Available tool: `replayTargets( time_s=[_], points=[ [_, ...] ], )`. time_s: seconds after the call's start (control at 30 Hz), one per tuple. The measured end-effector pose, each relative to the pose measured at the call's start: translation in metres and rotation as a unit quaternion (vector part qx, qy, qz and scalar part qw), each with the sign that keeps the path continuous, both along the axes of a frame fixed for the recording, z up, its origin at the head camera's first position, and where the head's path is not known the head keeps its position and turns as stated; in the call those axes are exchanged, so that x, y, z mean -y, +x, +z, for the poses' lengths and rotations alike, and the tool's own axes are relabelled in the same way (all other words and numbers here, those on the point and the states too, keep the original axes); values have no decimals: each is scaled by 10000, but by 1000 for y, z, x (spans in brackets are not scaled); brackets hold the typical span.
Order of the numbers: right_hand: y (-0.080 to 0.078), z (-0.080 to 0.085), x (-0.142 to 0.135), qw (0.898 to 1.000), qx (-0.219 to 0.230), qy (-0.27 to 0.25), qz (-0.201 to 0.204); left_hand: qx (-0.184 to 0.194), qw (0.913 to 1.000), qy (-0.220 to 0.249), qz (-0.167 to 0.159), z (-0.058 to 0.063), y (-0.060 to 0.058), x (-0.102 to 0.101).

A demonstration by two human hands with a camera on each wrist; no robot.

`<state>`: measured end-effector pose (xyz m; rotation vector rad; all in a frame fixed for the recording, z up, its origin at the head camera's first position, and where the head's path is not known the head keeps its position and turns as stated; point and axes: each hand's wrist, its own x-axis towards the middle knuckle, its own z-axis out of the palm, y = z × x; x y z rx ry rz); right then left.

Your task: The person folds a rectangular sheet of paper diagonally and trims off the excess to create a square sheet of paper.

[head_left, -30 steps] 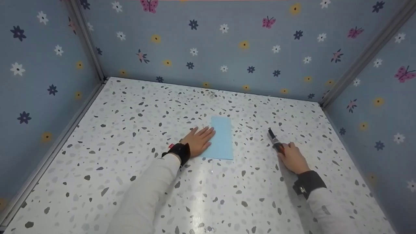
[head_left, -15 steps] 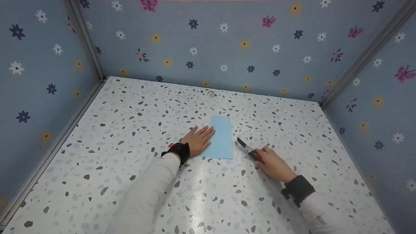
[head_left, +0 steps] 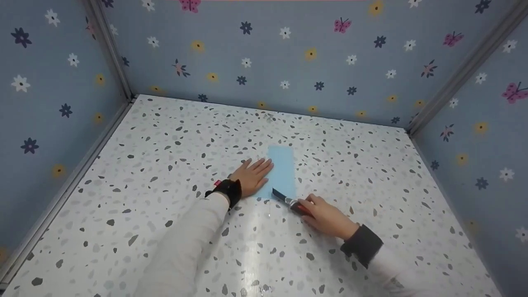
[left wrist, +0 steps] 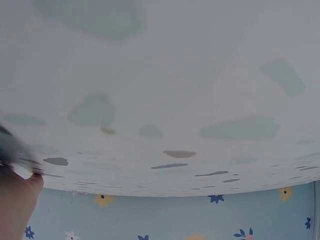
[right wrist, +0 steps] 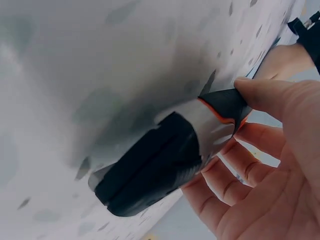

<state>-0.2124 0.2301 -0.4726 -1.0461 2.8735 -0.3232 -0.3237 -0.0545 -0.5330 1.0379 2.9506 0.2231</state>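
A light blue rectangular sheet (head_left: 282,169) lies on the speckled table. My left hand (head_left: 252,176) rests flat on the sheet's left part, fingers stretched out and covering some of it. In my right hand (head_left: 326,215) I grip a utility knife (head_left: 299,207) by its grey, black and orange handle. Its dark blade (head_left: 279,193) is out and overlaps the sheet's near edge, pointing up and left toward my left hand. The right wrist view shows the knife's handle (right wrist: 160,150) close up, thumb on one side and fingers on the other.
The white speckled table (head_left: 165,247) stretches around both hands. Blue panels with flowers and butterflies, such as the back wall (head_left: 280,53), enclose it at the back and on both sides, joined by metal corner posts (head_left: 109,53).
My right hand has carried the utility knife leftward and nearer to me, from right of the sheet to its near edge. My left hand and the sheet have stayed in place.
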Motion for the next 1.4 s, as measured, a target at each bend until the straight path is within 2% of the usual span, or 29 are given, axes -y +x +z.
replayTargets(
  time_s=[0.2,0.77,1.1,1.4],
  points=[
    [4,-2,12,9995,34,178,244,-40,10000,-27,-27,-2,-2,0],
    [7,-1,23,9989,110,364,259,74,9997,-230,71,2,-1,-2],
    [7,0,24,9988,184,401,204,148,9999,24,57,3,1,-1],
    [7,-1,22,9988,67,387,308,147,9998,92,46,1,0,0]
  ],
)
